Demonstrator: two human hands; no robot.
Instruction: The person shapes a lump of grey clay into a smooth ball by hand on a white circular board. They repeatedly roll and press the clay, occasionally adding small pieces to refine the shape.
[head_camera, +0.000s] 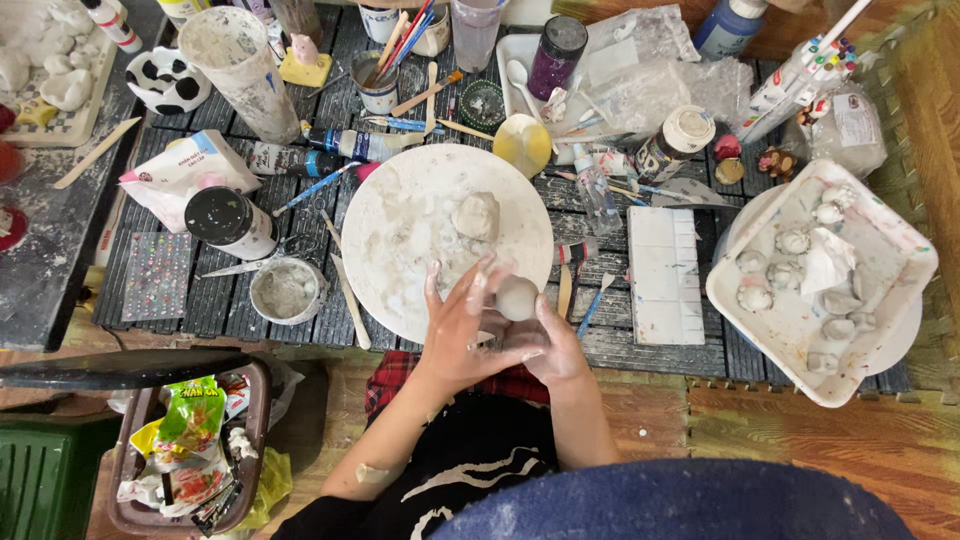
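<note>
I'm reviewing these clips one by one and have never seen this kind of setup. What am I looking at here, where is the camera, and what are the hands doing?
There is no machine: a person works with two bare hands, and the single picture comes from a camera worn on the head, looking down.

The left hand and right hand together cup a small ball of pale clay, held over the near edge of a round white board smeared with clay. A larger clay lump lies on that board.

Around it, on a dark slatted mat: a small bowl of grey slurry, wooden sticks, paint tubes, cups of brushes, jars, and a white palette. To the right, a square white tray holds small shaped clay pieces. At lower left stands a basket of wrappers.
</note>
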